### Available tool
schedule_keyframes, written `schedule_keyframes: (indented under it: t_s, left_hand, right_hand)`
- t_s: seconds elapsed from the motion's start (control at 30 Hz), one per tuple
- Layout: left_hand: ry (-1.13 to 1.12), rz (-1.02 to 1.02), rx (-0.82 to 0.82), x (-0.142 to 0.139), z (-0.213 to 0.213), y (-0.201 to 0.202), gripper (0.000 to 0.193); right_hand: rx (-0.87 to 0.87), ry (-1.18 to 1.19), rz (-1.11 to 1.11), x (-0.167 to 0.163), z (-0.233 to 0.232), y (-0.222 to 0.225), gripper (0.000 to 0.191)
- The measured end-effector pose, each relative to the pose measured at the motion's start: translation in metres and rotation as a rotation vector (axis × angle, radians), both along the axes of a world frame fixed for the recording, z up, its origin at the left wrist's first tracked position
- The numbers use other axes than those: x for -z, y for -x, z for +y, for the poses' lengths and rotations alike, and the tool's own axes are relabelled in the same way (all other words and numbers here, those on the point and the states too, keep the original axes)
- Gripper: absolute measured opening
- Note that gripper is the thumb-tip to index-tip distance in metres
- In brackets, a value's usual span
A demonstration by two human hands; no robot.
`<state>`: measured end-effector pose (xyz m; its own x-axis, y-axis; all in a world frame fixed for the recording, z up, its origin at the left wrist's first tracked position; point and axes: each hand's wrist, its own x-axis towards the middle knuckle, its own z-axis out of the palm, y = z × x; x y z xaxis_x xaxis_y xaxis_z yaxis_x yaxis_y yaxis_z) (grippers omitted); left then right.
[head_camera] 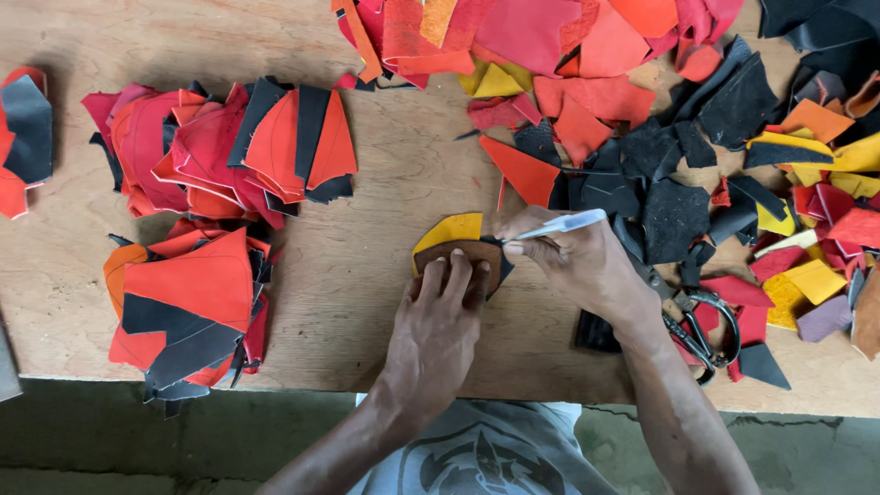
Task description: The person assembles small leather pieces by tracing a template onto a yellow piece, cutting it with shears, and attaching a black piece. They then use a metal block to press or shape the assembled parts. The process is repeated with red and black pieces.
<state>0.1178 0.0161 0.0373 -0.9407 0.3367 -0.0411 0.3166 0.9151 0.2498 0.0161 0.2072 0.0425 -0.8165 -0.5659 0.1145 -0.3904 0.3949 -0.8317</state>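
My left hand [442, 316] presses flat on a brown curved template [477, 250] that lies on a yellow leather piece [449, 228] with a black piece under it. My right hand [587, 266] holds a white pen [561, 224] like a pencil, its tip at the template's right edge. Both hands rest on the wooden table [367, 275].
Stacks of cut red, orange and black pieces [229, 151] [188, 307] lie at the left. A heap of loose red, black and yellow scraps [669, 137] covers the top and right. Black-handled scissors [701, 325] lie by my right forearm. The table's front edge runs below.
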Motion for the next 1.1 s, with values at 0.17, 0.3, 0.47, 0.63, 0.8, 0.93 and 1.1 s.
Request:
schedule_keyframes:
  t_s: [0.17,0.3,0.47,0.63,0.8,0.93,1.1]
  left_hand:
    - [-0.103,0.02,-0.005,-0.002,-0.005,0.007,0.061]
    - [-0.148,-0.01,-0.015,0.0,-0.008,0.01,0.058]
    - [-0.342,0.065,0.014,0.004,-0.02,0.019,0.036]
    - [-0.357,-0.026,0.059,0.002,-0.027,0.027,0.044]
    - [-0.358,-0.068,0.071,-0.001,-0.028,0.03,0.049]
    - [-0.357,-0.071,0.072,-0.003,-0.028,0.029,0.049]
    - [-0.372,-0.025,0.08,-0.005,-0.029,0.031,0.046]
  right_hand:
    - [0.017,0.03,0.056,0.004,0.003,-0.004,0.011]
    - [0.019,0.032,0.057,0.009,0.006,-0.006,0.009]
    - [0.038,0.077,0.088,0.012,0.005,-0.009,0.012]
    - [0.083,0.044,0.114,0.01,0.005,-0.013,0.014]
    - [0.093,0.037,0.098,0.01,0.006,-0.015,0.015]
    - [0.105,0.031,0.126,0.013,0.007,-0.019,0.017]
    - [0.11,-0.015,0.15,0.016,0.012,-0.034,0.015]
